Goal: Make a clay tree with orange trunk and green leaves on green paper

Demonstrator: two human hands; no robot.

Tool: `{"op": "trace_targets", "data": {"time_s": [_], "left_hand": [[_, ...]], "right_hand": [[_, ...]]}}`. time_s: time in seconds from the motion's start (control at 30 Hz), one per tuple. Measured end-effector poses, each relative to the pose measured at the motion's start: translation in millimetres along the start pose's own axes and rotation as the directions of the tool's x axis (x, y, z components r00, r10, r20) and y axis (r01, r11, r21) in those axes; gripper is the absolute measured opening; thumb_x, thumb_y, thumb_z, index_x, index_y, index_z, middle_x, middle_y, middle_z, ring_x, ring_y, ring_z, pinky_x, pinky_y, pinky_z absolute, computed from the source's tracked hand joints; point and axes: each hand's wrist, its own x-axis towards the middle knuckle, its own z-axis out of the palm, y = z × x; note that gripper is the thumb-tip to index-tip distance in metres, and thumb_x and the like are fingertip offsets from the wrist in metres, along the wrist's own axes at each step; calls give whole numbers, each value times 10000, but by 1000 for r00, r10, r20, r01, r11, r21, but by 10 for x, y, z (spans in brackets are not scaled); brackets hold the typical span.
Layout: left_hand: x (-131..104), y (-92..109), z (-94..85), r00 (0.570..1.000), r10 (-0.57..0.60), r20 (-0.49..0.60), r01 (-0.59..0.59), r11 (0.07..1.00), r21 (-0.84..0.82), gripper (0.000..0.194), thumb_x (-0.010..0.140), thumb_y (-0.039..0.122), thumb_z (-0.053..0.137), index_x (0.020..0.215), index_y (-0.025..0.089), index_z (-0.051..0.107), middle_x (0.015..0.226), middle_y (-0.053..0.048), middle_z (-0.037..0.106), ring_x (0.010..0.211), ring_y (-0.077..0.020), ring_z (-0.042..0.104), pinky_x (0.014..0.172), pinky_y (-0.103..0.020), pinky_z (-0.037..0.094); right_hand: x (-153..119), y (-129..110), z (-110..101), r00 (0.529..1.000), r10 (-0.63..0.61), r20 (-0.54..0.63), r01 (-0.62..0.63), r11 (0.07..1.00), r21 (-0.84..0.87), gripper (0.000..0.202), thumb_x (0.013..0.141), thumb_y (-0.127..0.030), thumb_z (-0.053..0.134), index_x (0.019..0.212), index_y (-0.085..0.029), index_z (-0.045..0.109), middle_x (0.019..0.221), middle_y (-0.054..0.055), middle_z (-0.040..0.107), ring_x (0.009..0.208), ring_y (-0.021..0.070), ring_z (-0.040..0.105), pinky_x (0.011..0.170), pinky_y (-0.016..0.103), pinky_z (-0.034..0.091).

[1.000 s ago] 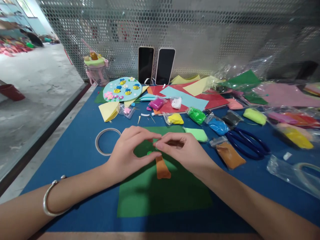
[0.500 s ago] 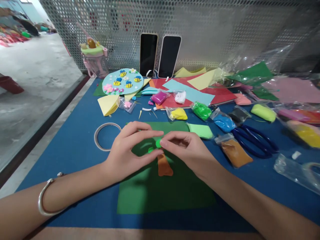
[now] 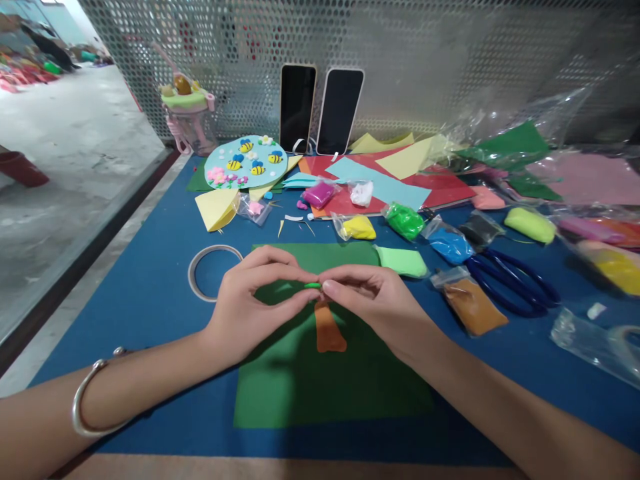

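Note:
Between the fingertips of both hands is a small piece of bright green modelling clay [image 3: 313,285], seen edge-on. My left hand [image 3: 265,287] pinches it between thumb and fingers. My right hand [image 3: 363,290] meets it from the other side, thumb and forefinger closed on its right end. Both hands are just above a dark green paper sheet [image 3: 270,393]. On that sheet lies a flat brown clay trunk shape [image 3: 330,330], its top partly covered by my fingers.
Left of my hands lies a roll of tape [image 3: 193,277]. Bagged clay, including brown [image 3: 473,307] and blue [image 3: 447,242], sits to the right near dark blue scissors [image 3: 515,283]. Behind are a bee-decorated disc [image 3: 245,175], red paper [image 3: 450,190], two phones [image 3: 340,110] and a cup [image 3: 193,127].
The left thumb and fingers have closed onto the green clay, which half a second ago was held in the right fingertips. The clay now looks thinner, turned edge-on.

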Motion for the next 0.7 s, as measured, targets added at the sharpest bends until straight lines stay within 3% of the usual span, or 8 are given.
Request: {"op": "trace_targets", "data": {"time_s": [0.17,0.33,0.47,0.57,0.7], "left_hand": [[-5,-34,13,989,-147,26,149,983,-105,111,737,285,735,830,225,725,808,-32,628,784,-152,592,685,-282,486],[-10,-41,27,976,-206,64,215,954,-209,103,747,303,727,822,233,731,791,-28,613,766,-145,580,650,-268,483],[44,-37,-20,976,-189,104,208,951,-230,143,759,312,714,878,235,733,832,-43,618,791,-155,583,664,-270,506],[108,-69,-87,962,-113,250,180,948,-262,207,788,294,684,989,262,718,958,-60,611,868,-170,595,765,-305,527],[150,-128,-130,933,-63,355,185,929,-322,164,778,259,696,936,285,734,987,-59,603,943,-188,592,873,-355,515]], "right_hand": [[-6,24,-8,999,-44,28,44,999,-18,206,636,-332,775,791,-203,734,802,29,736,787,187,688,691,274,546],[3,46,4,999,-4,42,4,1000,11,209,636,-363,774,768,-207,728,782,20,731,751,166,679,698,270,540],[7,41,13,998,-24,51,24,1000,7,200,619,-340,786,754,-205,727,750,18,718,715,163,668,683,274,535],[-4,13,-4,997,-1,81,2,1000,-8,190,622,-341,785,733,-199,727,691,16,698,666,153,650,640,261,520],[-25,-25,-35,990,17,137,-14,1000,-18,201,632,-347,781,761,-198,738,692,19,691,659,149,630,604,247,488]]}}
